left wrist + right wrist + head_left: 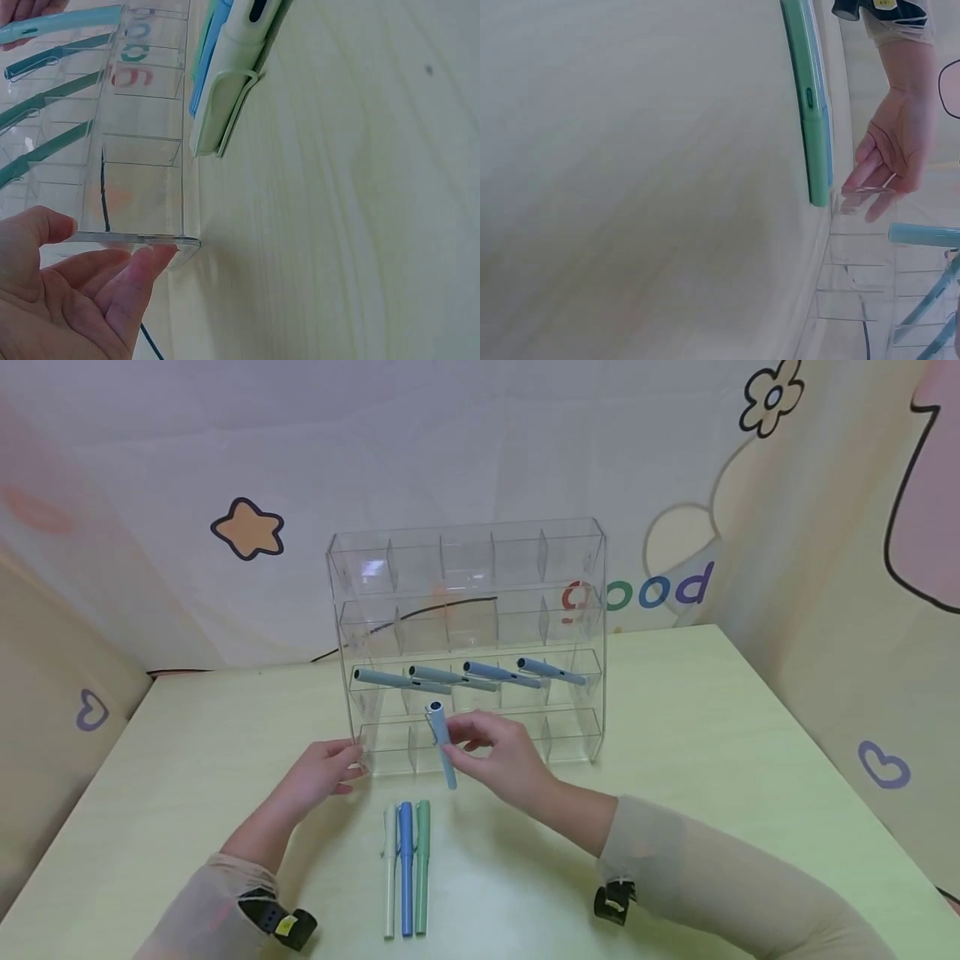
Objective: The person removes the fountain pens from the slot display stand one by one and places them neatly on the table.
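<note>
A clear acrylic rack [416, 560] with tiers of small compartments stands upright on the table. My left hand [318, 777] holds its lower left side; in the left wrist view, the thumb and fingers [131, 300] pinch the clear side panel [142, 238]. In front of the lowest tier my right hand [506, 756] pinches a light blue pen [439, 731], tilted, clip end up. Several blue and grey-green pens [390, 679] lie slanted in the third tier from the top. Closer to me, a pale green pen [389, 877], a blue pen [407, 868] and a green pen [423, 868] lie side by side.
The pale table [675, 735] reaches back to a printed cloth [480, 443] hanging behind the rack. Cloth walls also stand at the left [52, 693] and right [862, 635]. Both sleeves carry a black wrist camera [615, 902].
</note>
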The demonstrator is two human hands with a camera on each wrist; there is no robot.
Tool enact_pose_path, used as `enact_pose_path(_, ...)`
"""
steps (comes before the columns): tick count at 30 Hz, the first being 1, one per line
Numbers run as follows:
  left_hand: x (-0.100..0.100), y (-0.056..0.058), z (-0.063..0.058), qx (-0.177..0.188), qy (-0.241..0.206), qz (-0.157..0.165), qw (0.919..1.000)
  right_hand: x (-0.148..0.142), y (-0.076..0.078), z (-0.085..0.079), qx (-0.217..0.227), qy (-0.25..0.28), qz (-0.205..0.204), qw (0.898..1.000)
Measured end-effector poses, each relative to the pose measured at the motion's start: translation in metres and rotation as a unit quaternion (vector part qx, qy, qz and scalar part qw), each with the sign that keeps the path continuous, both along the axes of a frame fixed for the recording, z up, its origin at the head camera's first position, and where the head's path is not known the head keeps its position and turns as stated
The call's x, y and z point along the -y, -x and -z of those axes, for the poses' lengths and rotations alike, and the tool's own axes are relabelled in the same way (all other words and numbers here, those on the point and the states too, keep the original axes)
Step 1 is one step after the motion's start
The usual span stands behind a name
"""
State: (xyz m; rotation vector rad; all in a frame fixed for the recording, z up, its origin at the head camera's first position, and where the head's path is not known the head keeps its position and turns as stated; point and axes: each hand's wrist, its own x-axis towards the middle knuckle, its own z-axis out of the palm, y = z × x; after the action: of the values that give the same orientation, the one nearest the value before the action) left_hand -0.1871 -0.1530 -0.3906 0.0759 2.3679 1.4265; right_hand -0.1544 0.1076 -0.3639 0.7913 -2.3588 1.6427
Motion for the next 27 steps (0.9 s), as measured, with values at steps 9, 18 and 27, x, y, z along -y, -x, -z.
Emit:
enact_pose_path(9,0.001,0.001,0.0,-0.002,-0.004,0.003,1.0,-0.007,-0.008,0.011,0.138,0.022,0.016,0.99)
enact_pose_path(18,0.0,0.0,0.0,-0.002,-0.003,0.0,1.0,-0.015,-0.01,0.021,0.252,-0.003,0.037,0.967)
enact_pose_path(27,0.0,0.002,0.001,0.0,-0.002,-0.002,1.0,-0.022,-0.012,0.036,0.314,-0.055,0.032,0.947)
